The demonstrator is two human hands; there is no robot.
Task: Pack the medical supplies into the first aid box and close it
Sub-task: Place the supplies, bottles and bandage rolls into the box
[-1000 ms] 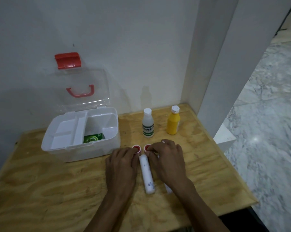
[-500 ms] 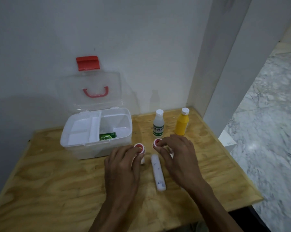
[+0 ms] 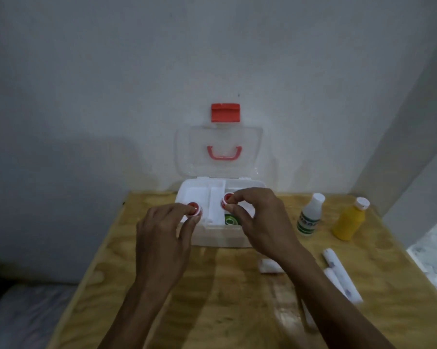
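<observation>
Left hand [image 3: 162, 238] and right hand [image 3: 260, 217] each pinch 1 red-capped vial [image 3: 194, 209] [image 3: 227, 200] above the open first aid box [image 3: 217, 238].

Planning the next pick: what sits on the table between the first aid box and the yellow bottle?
In the head view, one upright white bottle with a green label stands between the first aid box and the yellow bottle.

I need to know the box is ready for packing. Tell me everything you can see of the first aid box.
The first aid box is white, seemingly plastic, and stands open at the back of the wooden table by the wall. Its clear lid stands upright, with a red handle and a red latch on top. A divided white tray sits in its left part; a green packet lies inside. Both hands hover before it, hiding part.
</observation>
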